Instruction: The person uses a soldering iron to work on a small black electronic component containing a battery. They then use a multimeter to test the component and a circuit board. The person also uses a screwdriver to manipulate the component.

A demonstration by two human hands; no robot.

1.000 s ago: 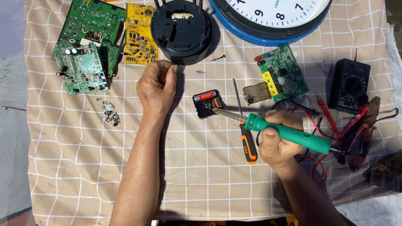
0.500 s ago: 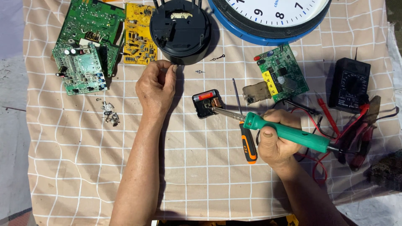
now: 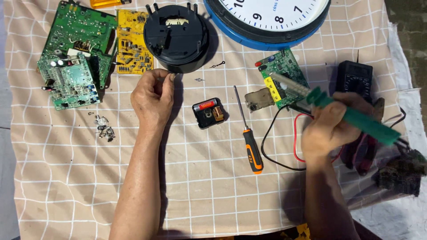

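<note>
A beige checked cloth (image 3: 213, 191) covers the work surface in bright daylight; grey ground (image 3: 6, 133) shows at left.

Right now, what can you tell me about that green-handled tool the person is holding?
It looks like a soldering iron: a long green plastic-looking handle with a silvery metal shaft. The right hand grips the handle near its front. It is tilted, tip pointing up-left over the small green circuit board; the tip is blurred, so contact is unclear. The handle's rear end reaches toward the dark clutter at the cloth's right edge.
</note>
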